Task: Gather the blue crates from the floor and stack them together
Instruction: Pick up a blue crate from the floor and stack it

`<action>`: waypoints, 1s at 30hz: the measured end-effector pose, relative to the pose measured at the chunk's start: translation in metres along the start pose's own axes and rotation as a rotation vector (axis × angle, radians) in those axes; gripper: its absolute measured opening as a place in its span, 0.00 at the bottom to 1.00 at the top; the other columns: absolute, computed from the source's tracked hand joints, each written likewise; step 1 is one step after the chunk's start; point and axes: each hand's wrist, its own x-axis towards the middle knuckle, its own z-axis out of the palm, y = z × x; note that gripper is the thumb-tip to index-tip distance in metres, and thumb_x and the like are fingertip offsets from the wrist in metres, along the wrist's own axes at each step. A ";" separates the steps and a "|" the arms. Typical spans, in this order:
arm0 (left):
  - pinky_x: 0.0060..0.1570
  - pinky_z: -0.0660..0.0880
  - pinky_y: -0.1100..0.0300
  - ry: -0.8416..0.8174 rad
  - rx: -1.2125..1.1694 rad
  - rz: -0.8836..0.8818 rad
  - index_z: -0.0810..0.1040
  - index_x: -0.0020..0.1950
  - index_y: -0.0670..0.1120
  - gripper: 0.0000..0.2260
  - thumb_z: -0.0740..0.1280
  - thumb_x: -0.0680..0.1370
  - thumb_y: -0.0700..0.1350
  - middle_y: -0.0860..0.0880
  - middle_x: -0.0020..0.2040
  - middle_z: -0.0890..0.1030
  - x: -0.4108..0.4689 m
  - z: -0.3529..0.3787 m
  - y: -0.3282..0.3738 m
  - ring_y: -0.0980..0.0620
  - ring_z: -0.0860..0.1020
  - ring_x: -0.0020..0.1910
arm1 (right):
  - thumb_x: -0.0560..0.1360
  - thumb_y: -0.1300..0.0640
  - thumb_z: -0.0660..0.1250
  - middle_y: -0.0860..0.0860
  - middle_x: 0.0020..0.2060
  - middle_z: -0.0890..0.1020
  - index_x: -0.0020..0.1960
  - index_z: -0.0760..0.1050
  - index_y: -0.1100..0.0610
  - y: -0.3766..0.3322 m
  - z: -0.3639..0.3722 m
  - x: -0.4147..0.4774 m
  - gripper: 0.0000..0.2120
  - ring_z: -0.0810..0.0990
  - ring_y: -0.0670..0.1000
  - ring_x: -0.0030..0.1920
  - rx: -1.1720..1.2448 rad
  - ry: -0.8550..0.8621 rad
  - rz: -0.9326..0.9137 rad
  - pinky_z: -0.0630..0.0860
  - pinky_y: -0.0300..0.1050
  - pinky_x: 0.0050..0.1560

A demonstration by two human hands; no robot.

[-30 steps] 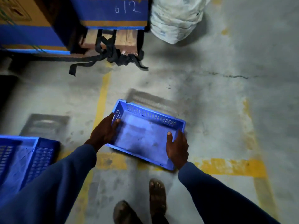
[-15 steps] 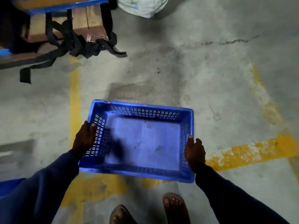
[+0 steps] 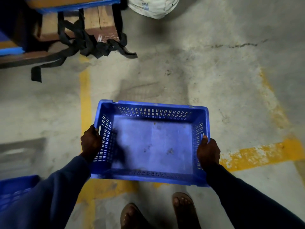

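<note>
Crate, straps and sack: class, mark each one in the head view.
Crate (image 3: 153, 146): head view, bare inner floor.
Straps (image 3: 97, 45): head view, the knotted black tangle by the pallet.
Sack (image 3: 153, 7): head view, its white lower bulge.

both my arms extended forward, dark blue sleeves to wrists. left hand (image 3: 90, 143) curled round left wall of blue crate (image 3: 153, 144), right hand (image 3: 208, 150) clamped on right wall, thumb on rim.
</note>
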 end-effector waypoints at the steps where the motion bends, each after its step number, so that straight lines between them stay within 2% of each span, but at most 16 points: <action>1: 0.42 0.66 0.49 0.011 -0.005 0.004 0.73 0.47 0.39 0.05 0.57 0.80 0.37 0.31 0.49 0.80 -0.006 -0.010 0.001 0.30 0.77 0.47 | 0.83 0.46 0.56 0.69 0.54 0.79 0.58 0.74 0.66 -0.006 -0.011 -0.006 0.22 0.78 0.70 0.55 -0.006 0.008 -0.017 0.74 0.59 0.54; 8: 0.43 0.67 0.48 0.066 -0.106 -0.074 0.73 0.50 0.38 0.07 0.57 0.81 0.38 0.30 0.51 0.79 -0.066 -0.117 0.012 0.29 0.76 0.50 | 0.80 0.54 0.59 0.67 0.54 0.79 0.61 0.71 0.62 -0.081 -0.104 -0.046 0.15 0.78 0.70 0.54 -0.108 -0.035 -0.183 0.75 0.61 0.53; 14: 0.43 0.68 0.50 0.184 -0.215 -0.207 0.75 0.51 0.41 0.08 0.57 0.82 0.41 0.32 0.50 0.80 -0.125 -0.206 -0.013 0.31 0.77 0.50 | 0.79 0.56 0.60 0.67 0.54 0.78 0.63 0.70 0.62 -0.159 -0.147 -0.091 0.15 0.77 0.70 0.55 -0.143 -0.074 -0.316 0.74 0.62 0.54; 17: 0.41 0.69 0.49 0.265 -0.277 -0.232 0.73 0.47 0.41 0.07 0.57 0.81 0.41 0.31 0.46 0.80 -0.150 -0.236 -0.036 0.31 0.78 0.46 | 0.79 0.56 0.60 0.67 0.56 0.78 0.66 0.70 0.61 -0.197 -0.152 -0.116 0.17 0.77 0.69 0.57 -0.150 -0.106 -0.406 0.73 0.63 0.56; 20: 0.43 0.71 0.46 0.343 -0.286 -0.334 0.74 0.51 0.39 0.09 0.57 0.82 0.41 0.30 0.49 0.80 -0.177 -0.265 -0.059 0.29 0.78 0.49 | 0.79 0.57 0.60 0.67 0.56 0.78 0.65 0.70 0.60 -0.232 -0.149 -0.147 0.16 0.77 0.69 0.57 -0.164 -0.135 -0.509 0.72 0.63 0.58; 24: 0.44 0.72 0.45 0.444 -0.325 -0.394 0.76 0.52 0.39 0.17 0.54 0.81 0.50 0.31 0.49 0.81 -0.209 -0.292 -0.101 0.31 0.79 0.48 | 0.79 0.57 0.59 0.66 0.56 0.78 0.65 0.70 0.59 -0.270 -0.134 -0.193 0.15 0.77 0.68 0.57 -0.194 -0.199 -0.636 0.70 0.62 0.59; 28: 0.45 0.72 0.45 0.533 -0.362 -0.548 0.77 0.52 0.38 0.10 0.60 0.82 0.42 0.31 0.49 0.81 -0.240 -0.317 -0.144 0.30 0.79 0.49 | 0.79 0.58 0.59 0.65 0.56 0.78 0.65 0.70 0.57 -0.304 -0.107 -0.243 0.15 0.77 0.67 0.57 -0.236 -0.227 -0.738 0.70 0.60 0.59; 30: 0.46 0.73 0.44 0.569 -0.396 -0.624 0.78 0.53 0.37 0.10 0.60 0.82 0.41 0.30 0.51 0.81 -0.255 -0.328 -0.169 0.30 0.79 0.51 | 0.79 0.57 0.59 0.65 0.55 0.78 0.66 0.70 0.57 -0.319 -0.086 -0.273 0.16 0.77 0.67 0.58 -0.258 -0.251 -0.795 0.69 0.60 0.58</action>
